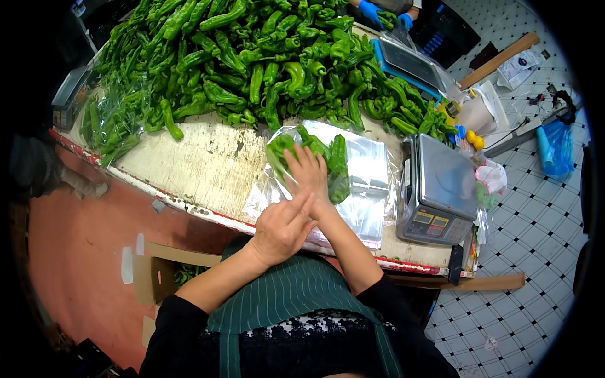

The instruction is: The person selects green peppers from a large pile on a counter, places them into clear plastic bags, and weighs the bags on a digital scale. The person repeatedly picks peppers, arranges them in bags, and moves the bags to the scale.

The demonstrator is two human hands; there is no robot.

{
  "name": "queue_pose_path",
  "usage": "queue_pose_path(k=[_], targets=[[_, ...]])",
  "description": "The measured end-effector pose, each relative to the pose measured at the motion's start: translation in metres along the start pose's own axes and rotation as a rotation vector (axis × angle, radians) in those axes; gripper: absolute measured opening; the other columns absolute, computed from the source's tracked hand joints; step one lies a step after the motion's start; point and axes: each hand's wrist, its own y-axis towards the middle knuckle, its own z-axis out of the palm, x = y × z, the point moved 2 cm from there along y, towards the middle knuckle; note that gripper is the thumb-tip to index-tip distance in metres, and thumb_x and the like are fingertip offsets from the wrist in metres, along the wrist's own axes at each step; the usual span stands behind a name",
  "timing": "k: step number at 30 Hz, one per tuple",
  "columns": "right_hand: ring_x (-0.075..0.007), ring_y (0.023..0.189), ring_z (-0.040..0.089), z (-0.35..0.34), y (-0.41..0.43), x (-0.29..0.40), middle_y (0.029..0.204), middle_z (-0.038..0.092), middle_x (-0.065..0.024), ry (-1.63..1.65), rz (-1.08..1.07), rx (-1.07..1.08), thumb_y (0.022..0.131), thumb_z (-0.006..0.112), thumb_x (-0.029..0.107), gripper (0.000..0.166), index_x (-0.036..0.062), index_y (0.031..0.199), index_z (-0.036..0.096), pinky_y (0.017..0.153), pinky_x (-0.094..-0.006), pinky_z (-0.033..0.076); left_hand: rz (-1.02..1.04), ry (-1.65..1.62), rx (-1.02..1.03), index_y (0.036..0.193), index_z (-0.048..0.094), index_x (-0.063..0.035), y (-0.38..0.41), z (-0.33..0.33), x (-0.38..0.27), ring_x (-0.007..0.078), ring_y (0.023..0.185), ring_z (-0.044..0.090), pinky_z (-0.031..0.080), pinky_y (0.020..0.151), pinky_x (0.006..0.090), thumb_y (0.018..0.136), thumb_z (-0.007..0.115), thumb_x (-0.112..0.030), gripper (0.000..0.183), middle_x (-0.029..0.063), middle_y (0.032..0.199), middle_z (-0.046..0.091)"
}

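My right hand [309,177] lies with spread fingers on a clear plastic bag [279,177] that has several green peppers [338,160] in it. Crossing over that wrist is my left hand [283,229], its fingers extended and the index finger near the right wrist; nothing shows in its grasp. The bag of peppers rests on a stack of flat clear plastic bags [371,189] at the table's front edge. Beyond both hands rises a large heap of green peppers [264,61].
A digital scale [446,179] stands right of the bags, and a blue-framed scale [411,66] behind it. Another scale [68,99] and a filled bag [113,123] are at the left. A co-worker's blue-gloved hands [371,12] are across the table. A cardboard box [156,274] sits below.
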Motion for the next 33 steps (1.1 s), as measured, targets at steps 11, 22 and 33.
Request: queue_pose_path(k=[11, 22, 33], targets=[[-0.0366, 0.128, 0.047, -0.093, -0.048, 0.039, 0.140, 0.048, -0.0204, 0.199, -0.165, 0.438, 0.081, 0.071, 0.024, 0.063, 0.0017, 0.136, 0.048, 0.107, -0.0479, 0.036, 0.038, -0.058, 0.031, 0.111, 0.066, 0.0034, -0.006, -0.017, 0.027, 0.0228, 0.074, 0.061, 0.049, 0.064, 0.0324, 0.075, 0.072, -0.009, 0.039, 0.0134, 0.116, 0.065], [-0.0344, 0.122, 0.052, -0.138, 0.202, -0.102, 0.136, 0.049, -0.0228, 0.231, 0.638, -0.393, 0.080, 0.066, 0.055, 0.080, 0.0009, 0.136, 0.048, 0.100, -0.0454, 0.044, 0.033, -0.149, 0.048, 0.111, 0.067, -0.0027, 0.006, -0.017, 0.021, 0.0264, 0.078, 0.062, 0.052, 0.068, 0.0345, 0.069, 0.076, -0.007, 0.043, 0.0128, 0.112, 0.066], [-0.0240, 0.094, 0.064, -0.108, 0.172, -0.130, 0.098, 0.064, -0.0108, 1.901, 0.620, -0.316, 0.091, 0.063, 0.028, 0.032, 0.0049, 0.112, 0.059, 0.072, -0.0374, 0.055, -0.029, -0.060, 0.209, 0.113, 0.067, -0.0074, 0.012, -0.013, 0.024, 0.0263, 0.084, 0.063, 0.050, 0.066, 0.0359, 0.071, 0.065, -0.003, 0.042, 0.0177, 0.119, 0.061]])
